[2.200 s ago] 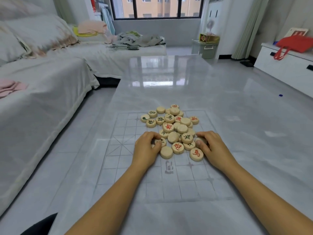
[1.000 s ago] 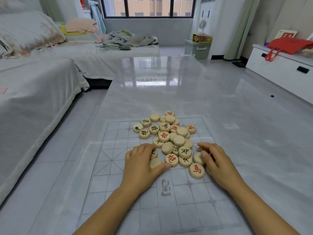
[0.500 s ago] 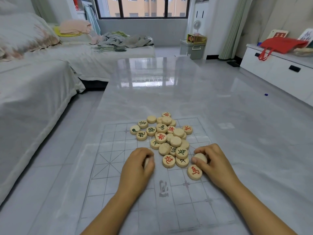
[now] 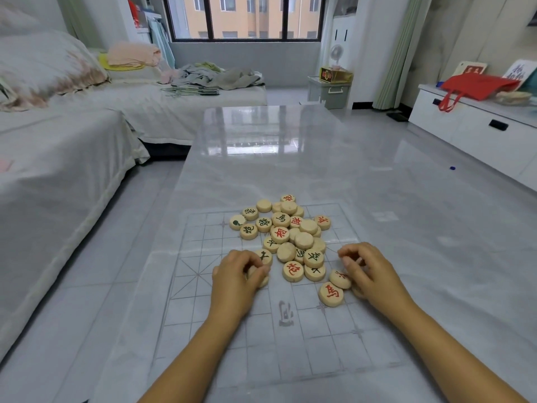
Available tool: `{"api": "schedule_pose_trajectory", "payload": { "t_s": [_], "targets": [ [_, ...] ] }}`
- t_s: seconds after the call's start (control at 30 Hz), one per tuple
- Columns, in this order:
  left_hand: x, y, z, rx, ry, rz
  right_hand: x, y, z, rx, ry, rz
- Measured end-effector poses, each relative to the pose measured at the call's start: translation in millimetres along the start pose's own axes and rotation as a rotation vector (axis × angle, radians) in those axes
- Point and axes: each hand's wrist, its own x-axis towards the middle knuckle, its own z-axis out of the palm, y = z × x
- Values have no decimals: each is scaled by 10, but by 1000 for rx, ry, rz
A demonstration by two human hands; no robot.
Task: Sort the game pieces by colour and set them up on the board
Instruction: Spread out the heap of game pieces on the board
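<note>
Glossy table (image 4: pixel 290 158); hands (image 4: pixel 232 282) flank piled pieces (image 4: pixel 286 231).

Tan pieces (image 4: pixel 286 234) lettered red, green

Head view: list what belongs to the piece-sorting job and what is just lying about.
Part of the job:
- pile of wooden xiangqi pieces, red and green characters, some face down
- clear gridded board sheet
- left hand, curled on a piece
- right hand, at the pile's edge

Lying about:
- red bag
- heaped clothes
- small fan
- storage box
</note>
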Motion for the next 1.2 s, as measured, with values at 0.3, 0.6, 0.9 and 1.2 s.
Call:
{"api": "schedule_pose_trajectory", "payload": {
  "t_s": [0.3, 0.6, 0.9, 1.2],
  "targets": [
    [-32, -21, -31, 22, -67, 31, -257, 44, -149, -242, -191, 136],
    [-123, -161, -305, 223, -300, 124, -266, 28, 11, -209, -97, 50],
    [72, 29, -187, 190, -240, 111, 20, -219, 141, -108, -45, 88],
    [176, -54, -28, 427, -172, 294, 145, -185, 306, -182, 29, 167]
  ]
}}
